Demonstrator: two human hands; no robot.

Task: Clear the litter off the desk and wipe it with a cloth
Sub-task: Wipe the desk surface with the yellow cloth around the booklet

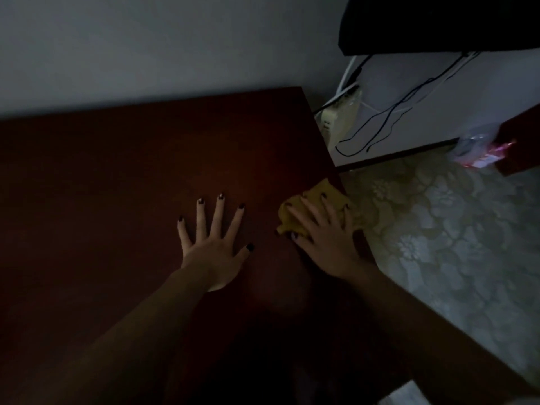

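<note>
The dark reddish-brown desk [122,176] fills the left and middle of the head view in dim light. My left hand [213,244] lies flat on its top with the fingers spread and straight. At the desk's right edge a crumpled yellow cloth [295,214] partly hangs over the side. My right hand [324,232] presses down on the cloth with straight fingers laid across it. I see no litter on the visible part of the desk.
A pale wall stands behind the desk. Right of it a patterned floor [438,229], black cables [388,118] against the wall, a beige device [339,118], and a clear plastic bag with red print [479,147] near a dark furniture corner. A black object [438,21] overhangs top right.
</note>
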